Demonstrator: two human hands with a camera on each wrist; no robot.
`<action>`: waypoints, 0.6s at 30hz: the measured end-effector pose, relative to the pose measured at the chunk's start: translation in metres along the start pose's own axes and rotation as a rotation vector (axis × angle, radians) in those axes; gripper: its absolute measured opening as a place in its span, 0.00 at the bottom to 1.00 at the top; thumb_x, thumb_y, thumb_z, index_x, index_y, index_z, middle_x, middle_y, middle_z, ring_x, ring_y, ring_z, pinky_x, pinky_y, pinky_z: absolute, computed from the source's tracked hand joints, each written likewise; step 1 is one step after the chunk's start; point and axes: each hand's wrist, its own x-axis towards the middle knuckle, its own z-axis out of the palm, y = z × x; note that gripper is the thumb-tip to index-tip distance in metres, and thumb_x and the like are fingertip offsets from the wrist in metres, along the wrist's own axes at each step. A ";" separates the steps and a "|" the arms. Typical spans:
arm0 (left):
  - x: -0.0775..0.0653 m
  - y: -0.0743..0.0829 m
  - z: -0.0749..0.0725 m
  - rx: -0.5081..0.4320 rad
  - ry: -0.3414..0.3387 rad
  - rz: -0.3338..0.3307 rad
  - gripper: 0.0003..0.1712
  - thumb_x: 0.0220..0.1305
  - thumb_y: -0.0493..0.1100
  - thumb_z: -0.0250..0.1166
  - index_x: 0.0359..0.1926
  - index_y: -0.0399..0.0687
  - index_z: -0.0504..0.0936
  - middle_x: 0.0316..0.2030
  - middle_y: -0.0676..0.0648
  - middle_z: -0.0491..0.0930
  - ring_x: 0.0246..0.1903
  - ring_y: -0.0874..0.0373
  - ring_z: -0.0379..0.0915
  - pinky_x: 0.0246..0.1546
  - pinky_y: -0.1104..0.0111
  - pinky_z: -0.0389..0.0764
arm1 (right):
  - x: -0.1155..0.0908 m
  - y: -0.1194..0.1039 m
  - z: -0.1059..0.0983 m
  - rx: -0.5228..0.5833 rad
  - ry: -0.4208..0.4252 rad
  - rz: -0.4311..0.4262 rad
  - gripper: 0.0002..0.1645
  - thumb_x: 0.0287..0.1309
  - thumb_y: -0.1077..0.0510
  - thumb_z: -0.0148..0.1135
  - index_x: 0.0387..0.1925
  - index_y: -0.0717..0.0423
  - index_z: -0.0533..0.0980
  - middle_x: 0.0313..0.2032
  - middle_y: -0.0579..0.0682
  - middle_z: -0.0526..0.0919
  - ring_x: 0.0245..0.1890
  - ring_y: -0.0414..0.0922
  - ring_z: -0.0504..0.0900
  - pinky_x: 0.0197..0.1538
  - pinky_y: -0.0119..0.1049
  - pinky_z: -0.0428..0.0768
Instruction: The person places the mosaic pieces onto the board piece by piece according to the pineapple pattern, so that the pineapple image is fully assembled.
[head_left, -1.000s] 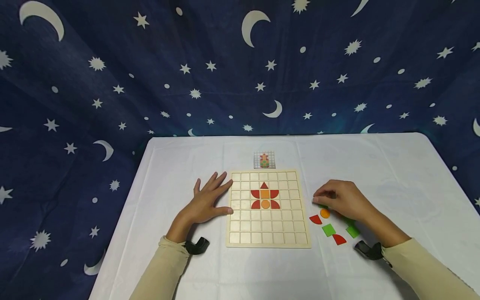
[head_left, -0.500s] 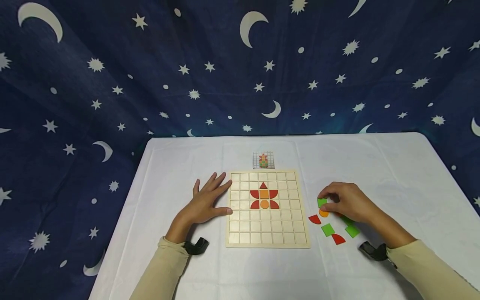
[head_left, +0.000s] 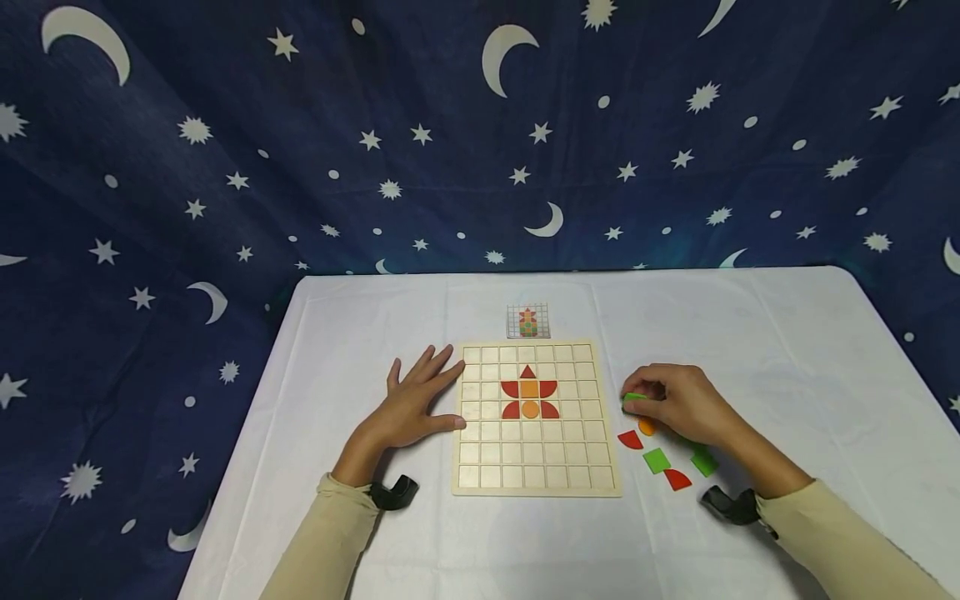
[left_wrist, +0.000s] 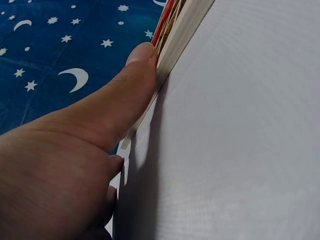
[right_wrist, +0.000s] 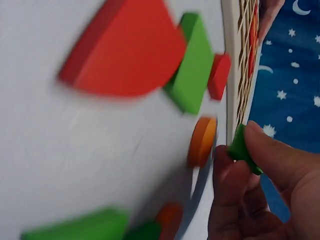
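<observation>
While the left hand (head_left: 408, 408) is lying with fingers spread and straight, thumb touching the left edge of the pale wooden grid board (head_left: 533, 458), the right hand (head_left: 678, 404) is pinching a flat green tile (right_wrist: 241, 147). Tile is sitting between thumb and fingertips, one edge poking out, just right of the board and apart from it. Can't tell its full outline; fingers are covering part. Flat orange disc (head_left: 647, 427) is lying just by the hand, red quarter-circle piece (head_left: 631, 439) beside it, flat green square (head_left: 656, 460) nearer the person.
</observation>
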 end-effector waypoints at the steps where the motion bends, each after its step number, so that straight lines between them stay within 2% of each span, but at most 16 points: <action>1: 0.000 0.000 0.000 0.000 0.001 0.001 0.54 0.59 0.64 0.72 0.80 0.58 0.58 0.82 0.49 0.46 0.82 0.45 0.32 0.72 0.31 0.25 | 0.001 -0.003 0.002 0.014 0.000 0.016 0.08 0.54 0.56 0.78 0.35 0.41 0.86 0.26 0.37 0.80 0.28 0.35 0.75 0.34 0.30 0.74; 5: 0.000 -0.001 0.001 -0.002 0.003 0.005 0.54 0.59 0.64 0.73 0.80 0.58 0.58 0.82 0.48 0.47 0.82 0.44 0.32 0.71 0.31 0.26 | 0.005 -0.016 0.010 0.106 -0.035 0.089 0.09 0.57 0.54 0.76 0.41 0.44 0.87 0.27 0.39 0.83 0.27 0.37 0.77 0.31 0.30 0.74; 9: 0.000 -0.001 0.001 0.001 0.003 0.006 0.54 0.59 0.64 0.72 0.80 0.58 0.58 0.82 0.48 0.47 0.82 0.44 0.33 0.71 0.31 0.26 | 0.009 -0.029 0.021 0.225 -0.097 0.118 0.09 0.58 0.54 0.76 0.39 0.47 0.85 0.27 0.42 0.84 0.25 0.40 0.80 0.28 0.31 0.76; 13: 0.001 0.000 0.001 0.003 0.002 0.003 0.54 0.59 0.65 0.72 0.80 0.58 0.58 0.82 0.48 0.47 0.82 0.45 0.32 0.72 0.31 0.26 | 0.012 -0.043 0.031 0.280 -0.134 0.122 0.07 0.58 0.55 0.75 0.38 0.45 0.86 0.27 0.43 0.84 0.26 0.42 0.82 0.30 0.31 0.79; 18: 0.001 -0.001 0.000 0.000 0.007 0.005 0.54 0.59 0.65 0.72 0.80 0.58 0.59 0.82 0.48 0.47 0.82 0.44 0.33 0.71 0.31 0.26 | 0.015 -0.058 0.042 0.278 -0.134 0.076 0.10 0.56 0.60 0.74 0.40 0.44 0.86 0.31 0.41 0.84 0.31 0.40 0.81 0.37 0.30 0.79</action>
